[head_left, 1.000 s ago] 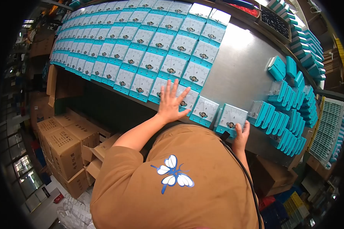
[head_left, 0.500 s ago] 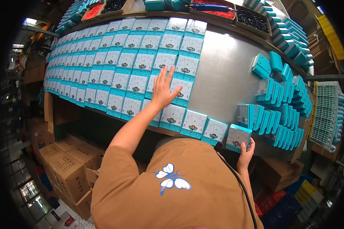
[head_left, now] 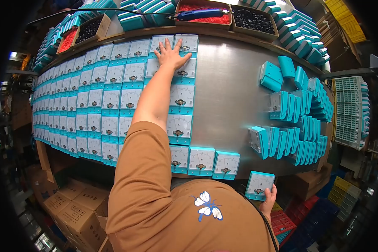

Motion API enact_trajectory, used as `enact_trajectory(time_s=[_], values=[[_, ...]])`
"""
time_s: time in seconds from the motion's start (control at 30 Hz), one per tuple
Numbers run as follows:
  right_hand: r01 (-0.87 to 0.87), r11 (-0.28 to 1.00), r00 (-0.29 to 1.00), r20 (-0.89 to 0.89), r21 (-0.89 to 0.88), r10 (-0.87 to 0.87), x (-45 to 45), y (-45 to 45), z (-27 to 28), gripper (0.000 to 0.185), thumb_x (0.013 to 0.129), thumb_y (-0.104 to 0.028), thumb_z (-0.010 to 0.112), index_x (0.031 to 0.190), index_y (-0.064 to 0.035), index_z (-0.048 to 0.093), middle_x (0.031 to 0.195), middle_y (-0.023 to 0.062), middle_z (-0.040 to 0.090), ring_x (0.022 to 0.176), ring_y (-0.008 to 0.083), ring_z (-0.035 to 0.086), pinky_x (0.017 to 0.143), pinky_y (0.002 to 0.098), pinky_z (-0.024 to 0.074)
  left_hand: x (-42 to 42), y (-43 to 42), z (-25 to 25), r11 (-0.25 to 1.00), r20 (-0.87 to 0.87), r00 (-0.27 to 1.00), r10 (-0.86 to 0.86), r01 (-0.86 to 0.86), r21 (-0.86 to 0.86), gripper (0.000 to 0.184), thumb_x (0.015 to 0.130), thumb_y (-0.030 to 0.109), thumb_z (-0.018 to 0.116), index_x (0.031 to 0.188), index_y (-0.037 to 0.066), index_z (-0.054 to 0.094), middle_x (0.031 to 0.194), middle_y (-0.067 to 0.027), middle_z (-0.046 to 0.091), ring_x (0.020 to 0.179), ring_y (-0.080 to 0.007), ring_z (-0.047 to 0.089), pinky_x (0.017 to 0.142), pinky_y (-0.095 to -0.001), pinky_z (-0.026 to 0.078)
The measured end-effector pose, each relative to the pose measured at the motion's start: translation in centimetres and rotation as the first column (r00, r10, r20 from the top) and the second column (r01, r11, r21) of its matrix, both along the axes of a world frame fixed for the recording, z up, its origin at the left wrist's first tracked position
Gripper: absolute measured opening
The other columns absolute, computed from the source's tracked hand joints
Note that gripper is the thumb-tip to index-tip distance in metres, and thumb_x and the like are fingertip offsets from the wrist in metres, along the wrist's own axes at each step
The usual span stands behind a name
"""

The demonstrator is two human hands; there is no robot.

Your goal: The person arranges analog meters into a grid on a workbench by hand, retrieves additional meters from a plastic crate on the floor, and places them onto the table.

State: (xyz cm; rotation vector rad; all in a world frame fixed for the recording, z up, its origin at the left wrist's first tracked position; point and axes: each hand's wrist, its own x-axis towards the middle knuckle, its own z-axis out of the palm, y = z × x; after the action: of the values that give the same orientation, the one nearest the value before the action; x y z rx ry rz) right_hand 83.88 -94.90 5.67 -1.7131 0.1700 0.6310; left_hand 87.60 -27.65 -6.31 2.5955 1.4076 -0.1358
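My left hand (head_left: 171, 56) lies with spread fingers over the meters at the far end of the rows, near the back ledge. Beneath and around it are teal-framed panel meters (head_left: 180, 95) with white dials, laid in close rows on the metal table (head_left: 222, 84). My right hand (head_left: 269, 198) grips one teal meter (head_left: 260, 183) by its right edge, thumb on the front, just off the table's near edge. Two meters (head_left: 226, 164) stand out to the right of the rows along the near edge.
Several teal cases (head_left: 277, 143) stand stacked at the table's right. Along the back ledge are boxes of red parts (head_left: 206, 17) and black parts (head_left: 254, 20), with a blue tool (head_left: 199, 14) on top. Cardboard boxes (head_left: 77, 214) sit below left.
My left hand has reached farther back across the rows. My right hand has moved down and slightly away from the row with its meter. The camera view has turned and shifted.
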Motion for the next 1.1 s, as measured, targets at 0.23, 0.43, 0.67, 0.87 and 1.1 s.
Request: enact_trajectory(time_s=[0.23,0.43,0.67,0.87,1.1], values=[[0.159,0.985,0.979,-0.141,0.072,-0.148,1.3,-0.3,-4.1,0.043,0.097,-0.016,0.057,0.136,0.0032,0.050,0.124,0.0103,0.062,0.111,0.0199,0.061,0.098,0.0351,0.0468,-1.5,0.8,0.5,0.996,-0.064,0.995,-0.072,0.075,0.044,0.085,0.086,0.081,0.045,0.158,0.043,0.022,0.167,-0.0177,0.012,0.153,-0.0425,0.010,0.115,-0.0717,0.010],[-0.112,0.978,0.992,0.045,-0.176,0.122,1.7,4.0,-8.3,0.050,0.096,-0.024,0.068,0.134,0.0065,0.056,0.122,0.0138,0.065,0.108,0.0208,0.062,0.094,0.0323,0.0470,-1.8,-5.2,0.8,0.942,0.354,0.881,-0.313,0.240,0.236,0.079,0.091,0.056,0.063,0.148,0.007,0.042,0.145,-0.0206,0.050,0.138,-0.0375,0.041,0.110,-0.0586,0.032],[-0.231,0.652,0.739,0.305,-0.722,0.600,4.3,6.2,-4.4,0.045,0.081,-0.026,0.078,0.117,-0.0011,0.063,0.117,0.0185,0.060,0.105,0.0366,0.057,0.092,0.0447,0.0472,-4.1,-29.8,6.0,0.660,0.649,0.588,-0.482,0.732,-0.172,0.065,0.081,0.025,0.075,0.138,0.006,0.051,0.131,-0.0179,0.060,0.124,-0.0345,0.054,0.107,-0.0455,0.041],[0.004,0.750,0.486,0.656,-0.662,0.577,12.9,9.8,-2.6,0.082,0.092,-0.041,0.065,0.150,0.0063,0.033,0.154,0.0287,0.033,0.146,0.0439,0.027,0.118,0.0552,0.0204,-0.1,-40.3,3.7,0.775,0.725,0.645,-0.240,0.577,-0.256,0.097,0.066,0.025,0.085,0.145,0.004,0.033,0.136,-0.0226,0.052,0.127,-0.0387,0.050,0.108,-0.0493,0.039],[0.051,0.549,0.527,0.490,-0.834,0.695,14.4,13.6,-5.3,0.126,0.074,-0.070,0.072,0.156,0.0067,0.014,0.160,0.0304,0.016,0.153,0.0419,0.003,0.117,0.0657,0.0002,-0.9,-34.3,7.6,0.881,0.468,0.818,-0.335,0.448,-0.152,0.095,0.058,0.024,0.084,0.139,0.003,0.038,0.127,-0.0184,0.050,0.118,-0.0379,0.052,0.095,-0.0484,0.045]])
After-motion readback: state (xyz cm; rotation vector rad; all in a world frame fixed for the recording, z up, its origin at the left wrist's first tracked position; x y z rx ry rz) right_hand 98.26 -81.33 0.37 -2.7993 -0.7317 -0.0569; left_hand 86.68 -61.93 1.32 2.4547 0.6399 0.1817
